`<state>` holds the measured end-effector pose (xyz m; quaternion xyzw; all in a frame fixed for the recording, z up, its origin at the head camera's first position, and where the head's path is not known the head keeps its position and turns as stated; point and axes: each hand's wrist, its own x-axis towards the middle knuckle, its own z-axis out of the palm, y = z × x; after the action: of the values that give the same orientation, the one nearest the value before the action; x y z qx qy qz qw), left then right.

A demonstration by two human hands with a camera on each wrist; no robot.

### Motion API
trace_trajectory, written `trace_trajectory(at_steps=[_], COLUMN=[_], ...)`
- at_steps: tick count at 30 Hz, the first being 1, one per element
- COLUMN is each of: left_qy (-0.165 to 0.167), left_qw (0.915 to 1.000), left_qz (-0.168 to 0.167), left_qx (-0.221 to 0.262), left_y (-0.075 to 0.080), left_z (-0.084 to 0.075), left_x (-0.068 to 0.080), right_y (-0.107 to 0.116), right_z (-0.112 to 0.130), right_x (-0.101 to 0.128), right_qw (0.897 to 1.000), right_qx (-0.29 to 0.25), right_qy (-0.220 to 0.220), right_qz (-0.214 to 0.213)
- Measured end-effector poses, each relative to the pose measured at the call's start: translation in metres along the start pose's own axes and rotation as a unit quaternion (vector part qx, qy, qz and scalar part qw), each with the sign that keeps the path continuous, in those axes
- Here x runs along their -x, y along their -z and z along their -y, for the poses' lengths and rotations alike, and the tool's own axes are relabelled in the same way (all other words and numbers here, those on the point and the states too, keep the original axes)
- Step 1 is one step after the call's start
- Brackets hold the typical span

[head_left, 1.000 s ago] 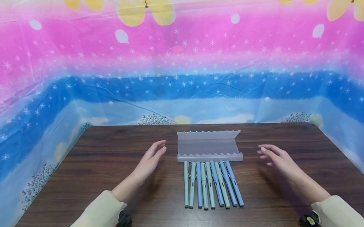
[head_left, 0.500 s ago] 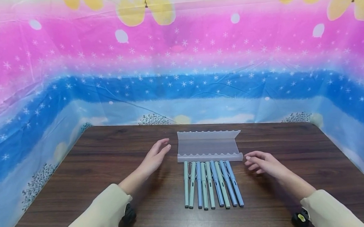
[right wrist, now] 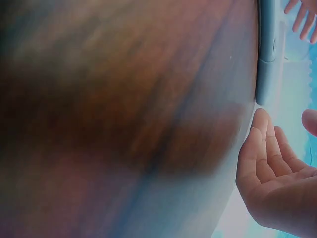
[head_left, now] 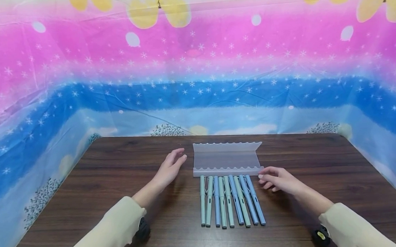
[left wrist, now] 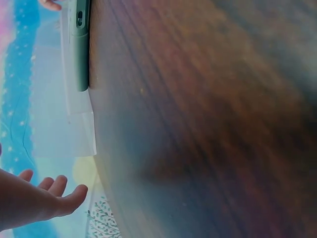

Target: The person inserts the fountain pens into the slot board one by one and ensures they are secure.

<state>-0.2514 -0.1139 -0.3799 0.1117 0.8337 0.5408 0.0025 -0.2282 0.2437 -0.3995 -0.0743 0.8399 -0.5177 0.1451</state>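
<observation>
Several capped pens, pale green [head_left: 202, 200] and blue [head_left: 255, 200], lie side by side on the table below a translucent pen rack [head_left: 225, 160] with scalloped edges. My left hand [head_left: 169, 168] hovers left of the rack, fingers loosely bent, touching nothing; the left wrist view shows that hand [left wrist: 42, 201] apart from the rack's end [left wrist: 74, 134]. At the rack's front right corner is my right hand [head_left: 279, 179], near the cap of the rightmost blue pen. In the right wrist view its fingers [right wrist: 267, 144] are relaxed, with nothing held; whether they touch the rack cannot be told.
A dark wood-grain table [head_left: 118, 158] carries everything. Behind it and along both sides hangs a printed pink and blue cloth [head_left: 194, 63]. Black wrist cameras sit under both cuffs, one at the left sleeve [head_left: 99, 235].
My right hand has moved left and slightly down, from away on the right to the rack's right corner. The left hand has drifted a little right and up. Pens and rack have stayed put.
</observation>
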Motion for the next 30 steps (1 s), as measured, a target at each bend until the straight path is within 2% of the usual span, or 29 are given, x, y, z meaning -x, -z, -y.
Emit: trace_trajectory(at_steps=[2, 8, 9, 17, 30], left_qy=[-0.003, -0.023, -0.031, -0.057, -0.029], left_qw=[1.0000, 0.9996, 0.9993, 0.9976, 0.9981], left_qz=[0.001, -0.012, -0.017, -0.032, -0.053], left_qx=[-0.001, -0.012, -0.016, -0.021, -0.007], left_y=[0.001, -0.003, -0.004, -0.013, -0.020], left_z=[-0.006, -0.008, -0.002, -0.004, -0.005], left_x=[0.001, -0.004, -0.008, -0.019, -0.036], right_y=[-0.002, -0.007, -0.008, -0.011, -0.021], right_z=[0.001, 0.004, 0.004, 0.004, 0.006], right_x=[-0.001, -0.004, -0.004, -0.006, -0.009], right_qw=[1.000, 1.000, 0.999, 0.997, 0.992], right_qx=[0.005, 0.023, 0.025, 0.060, 0.119], right_qy=[0.004, 0.018, 0.020, 0.038, 0.031], right_qz=[0.003, 0.011, 0.012, 0.007, -0.022])
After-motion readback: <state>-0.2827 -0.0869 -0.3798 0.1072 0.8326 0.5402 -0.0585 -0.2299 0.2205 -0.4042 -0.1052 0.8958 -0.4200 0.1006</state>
